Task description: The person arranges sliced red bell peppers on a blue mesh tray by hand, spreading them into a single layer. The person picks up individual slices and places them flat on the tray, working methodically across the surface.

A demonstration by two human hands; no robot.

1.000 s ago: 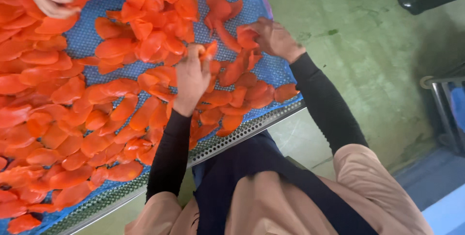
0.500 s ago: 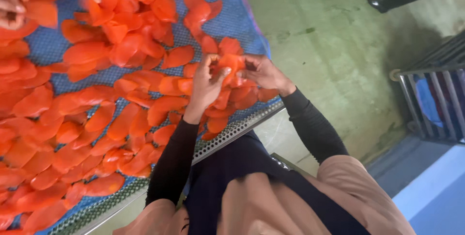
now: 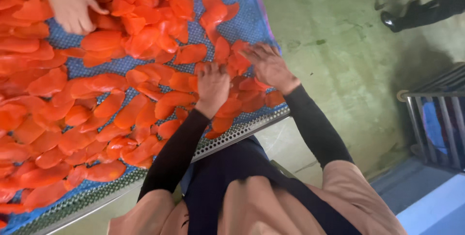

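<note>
A wide perforated metal tray [image 3: 232, 138], lined with blue mesh [image 3: 242, 2], fills the upper left of the view, its punched rim running diagonally from the lower left up toward the middle. Flat, glossy orange fruit slices [image 3: 101, 41], irregular ovals with soft curled edges, lie thick over the mesh, overlapping in most places, with bare blue showing in small gaps and along the far right border. The green floor [image 3: 334, 46], smooth and faintly stained, opens wide to the right of the tray. At the right edge stands a metal rack [image 3: 431, 118] with upright bars, and a dark shoe [image 3: 390, 21] of someone else rests on the floor above it. The left hand [image 3: 212, 86], in a black sleeve, lies on the slices near the rim, its grip loosely curled over a piece [image 3: 193, 82]. The right hand [image 3: 269, 66] rests just beside it, fingers spread flat and open on the slices at the tray's corner. Another person's hand [image 3: 72, 5] presses the slices at the upper left, well apart.
</note>
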